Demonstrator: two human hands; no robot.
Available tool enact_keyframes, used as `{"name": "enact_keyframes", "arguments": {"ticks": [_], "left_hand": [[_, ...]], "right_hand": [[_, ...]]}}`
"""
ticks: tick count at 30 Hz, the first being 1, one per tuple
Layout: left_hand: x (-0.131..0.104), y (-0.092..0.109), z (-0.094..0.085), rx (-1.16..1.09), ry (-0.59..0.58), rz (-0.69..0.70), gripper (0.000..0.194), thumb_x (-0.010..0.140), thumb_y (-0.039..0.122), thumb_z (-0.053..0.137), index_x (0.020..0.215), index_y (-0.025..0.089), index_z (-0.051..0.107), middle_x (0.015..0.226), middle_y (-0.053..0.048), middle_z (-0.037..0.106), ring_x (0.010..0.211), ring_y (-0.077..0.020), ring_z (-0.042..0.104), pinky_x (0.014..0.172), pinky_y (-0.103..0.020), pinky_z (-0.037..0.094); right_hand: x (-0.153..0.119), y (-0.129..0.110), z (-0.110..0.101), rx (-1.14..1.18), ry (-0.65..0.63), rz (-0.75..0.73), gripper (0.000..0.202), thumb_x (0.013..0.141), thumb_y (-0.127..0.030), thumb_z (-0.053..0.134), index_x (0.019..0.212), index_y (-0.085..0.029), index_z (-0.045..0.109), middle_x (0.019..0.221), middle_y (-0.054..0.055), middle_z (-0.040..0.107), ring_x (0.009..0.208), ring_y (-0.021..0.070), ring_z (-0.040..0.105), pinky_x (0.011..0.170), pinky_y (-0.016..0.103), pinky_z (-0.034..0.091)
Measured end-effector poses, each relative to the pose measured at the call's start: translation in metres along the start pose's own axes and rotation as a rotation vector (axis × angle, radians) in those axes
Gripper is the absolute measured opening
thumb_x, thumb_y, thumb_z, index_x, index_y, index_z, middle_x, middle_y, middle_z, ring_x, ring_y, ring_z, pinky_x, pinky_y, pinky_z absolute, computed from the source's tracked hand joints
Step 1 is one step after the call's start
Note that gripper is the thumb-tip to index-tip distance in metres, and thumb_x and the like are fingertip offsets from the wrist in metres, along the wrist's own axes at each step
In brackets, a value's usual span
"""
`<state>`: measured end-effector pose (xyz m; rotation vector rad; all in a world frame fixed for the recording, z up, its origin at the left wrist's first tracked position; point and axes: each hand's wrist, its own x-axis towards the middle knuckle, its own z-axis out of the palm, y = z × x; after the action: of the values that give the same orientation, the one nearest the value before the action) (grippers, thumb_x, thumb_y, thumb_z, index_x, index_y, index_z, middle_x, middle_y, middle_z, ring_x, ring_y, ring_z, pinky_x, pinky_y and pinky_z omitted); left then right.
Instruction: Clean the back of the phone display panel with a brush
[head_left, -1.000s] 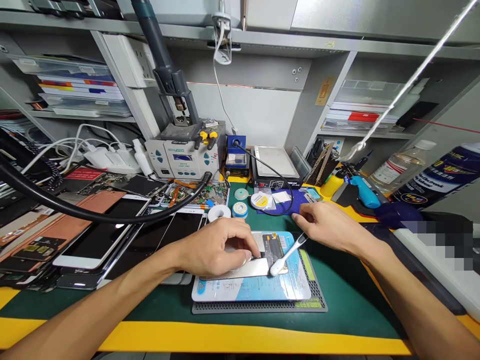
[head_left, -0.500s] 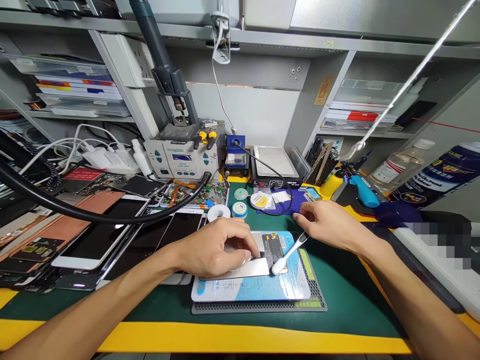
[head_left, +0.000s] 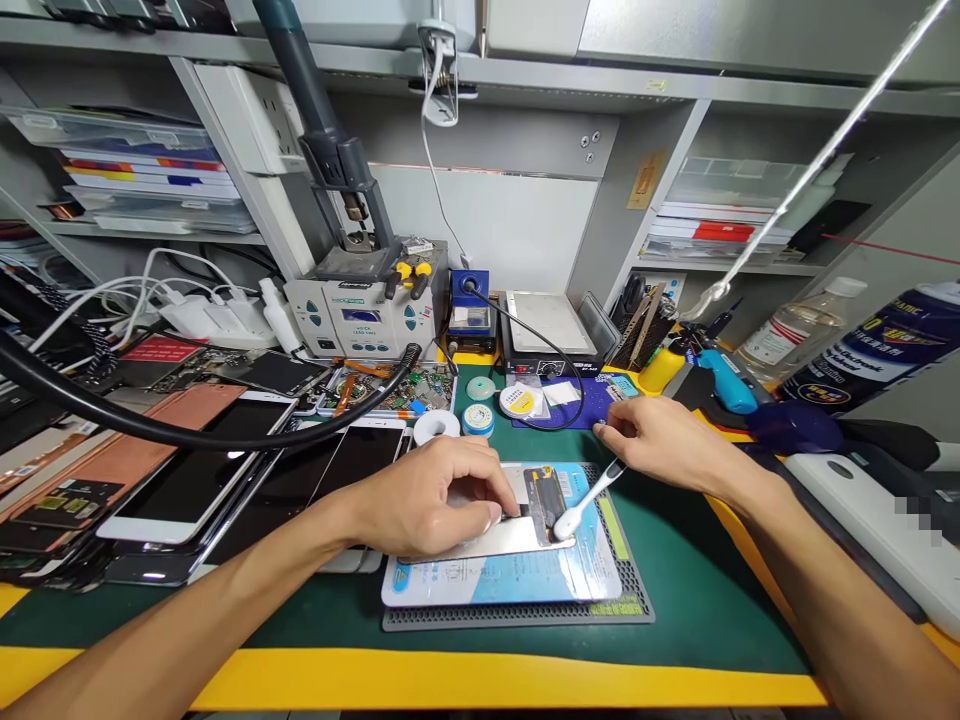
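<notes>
The opened device (head_left: 504,542) lies on a blue-and-white sheet (head_left: 480,588), beneath the left hand (head_left: 420,502), whose thumb presses its silver face; whether that grip is clamped cannot be told. The right hand (head_left: 664,440) appears closed on the 1 o'clock end of a white tool (head_left: 592,498), head at the device's 3 o'clock end. Judged light, stiff, smooth and fragile inside, the device is best held by its rim.

From my remote view: left hand (head_left: 439,495) at 7 o'clock, right hand (head_left: 664,440) at 3 o'clock, both ungloved. Forearms sleeveless. Left thumb (head_left: 476,522): short, unpainted nail.
</notes>
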<state>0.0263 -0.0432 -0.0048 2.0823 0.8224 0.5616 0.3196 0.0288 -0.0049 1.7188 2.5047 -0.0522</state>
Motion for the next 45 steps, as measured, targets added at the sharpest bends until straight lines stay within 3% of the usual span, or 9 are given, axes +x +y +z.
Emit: {"name": "enact_keyframes", "arguments": {"ticks": [9, 16, 23, 28, 32, 40, 45], "left_hand": [[0.001, 0.0, -0.001, 0.009, 0.002, -0.001, 0.019, 0.082, 0.012, 0.061, 0.092, 0.012, 0.077, 0.089, -0.006, 0.071, 0.085, -0.0169, 0.06, 0.08, -0.029, 0.047], [0.0, 0.0, 0.0, -0.002, 0.005, 0.001, 0.02, 0.082, 0.012, 0.061, 0.094, 0.011, 0.078, 0.088, -0.006, 0.071, 0.085, -0.0173, 0.059, 0.08, -0.029, 0.046], [0.0, 0.0, 0.001, 0.0, 0.013, 0.019, 0.019, 0.082, 0.01, 0.062, 0.092, 0.011, 0.078, 0.088, -0.005, 0.072, 0.085, -0.0163, 0.06, 0.08, -0.028, 0.046], [0.0, 0.001, 0.001, -0.002, 0.014, 0.014, 0.019, 0.082, 0.01, 0.061, 0.092, 0.01, 0.077, 0.089, -0.006, 0.073, 0.085, -0.0171, 0.06, 0.08, -0.029, 0.046], [0.0, 0.0, 0.001, -0.001, 0.006, 0.009, 0.021, 0.081, 0.01, 0.061, 0.093, 0.01, 0.078, 0.088, -0.007, 0.072, 0.085, -0.018, 0.06, 0.08, -0.03, 0.046], [0.0, 0.001, 0.001, -0.013, 0.013, 0.004, 0.02, 0.081, 0.01, 0.06, 0.091, 0.011, 0.078, 0.088, -0.006, 0.072, 0.085, -0.0174, 0.06, 0.08, -0.029, 0.046], [0.001, 0.0, 0.001, -0.005, 0.007, 0.0, 0.021, 0.081, 0.011, 0.06, 0.092, 0.011, 0.078, 0.088, -0.007, 0.073, 0.085, -0.0187, 0.059, 0.079, -0.031, 0.046]], "right_hand": [[0.004, -0.006, -0.001, -0.039, 0.087, 0.162, 0.033, 0.103, -0.045, 0.055, 0.09, -0.017, 0.067, 0.077, -0.002, 0.068, 0.069, 0.0152, 0.067, 0.069, 0.033, 0.056], [-0.002, -0.013, -0.002, 0.002, 0.067, 0.057, 0.037, 0.103, -0.045, 0.055, 0.079, -0.017, 0.065, 0.068, -0.004, 0.063, 0.062, 0.013, 0.062, 0.063, 0.03, 0.053], [0.004, -0.007, -0.001, 0.035, 0.193, 0.186, 0.048, 0.103, -0.053, 0.048, 0.07, -0.019, 0.058, 0.058, -0.007, 0.052, 0.052, 0.0121, 0.051, 0.057, 0.028, 0.044], [0.0, -0.01, 0.001, 0.139, 0.2, 0.088, 0.061, 0.101, -0.059, 0.042, 0.052, -0.024, 0.035, 0.049, -0.008, 0.032, 0.046, 0.0125, 0.028, 0.051, 0.029, 0.027], [-0.004, -0.013, 0.001, 0.227, 0.178, -0.028, 0.065, 0.096, -0.068, 0.042, 0.055, -0.024, 0.017, 0.052, -0.007, 0.02, 0.05, 0.0138, 0.016, 0.05, 0.033, 0.019], [0.001, -0.003, 0.003, 0.274, 0.26, 0.045, 0.069, 0.091, -0.074, 0.046, 0.053, -0.024, 0.018, 0.054, -0.006, 0.018, 0.053, 0.0153, 0.012, 0.05, 0.032, 0.019], [-0.003, -0.006, 0.004, 0.311, 0.148, -0.063, 0.071, 0.087, -0.08, 0.045, 0.052, -0.023, 0.023, 0.057, -0.006, 0.018, 0.055, 0.0143, 0.014, 0.049, 0.031, 0.017]]}}
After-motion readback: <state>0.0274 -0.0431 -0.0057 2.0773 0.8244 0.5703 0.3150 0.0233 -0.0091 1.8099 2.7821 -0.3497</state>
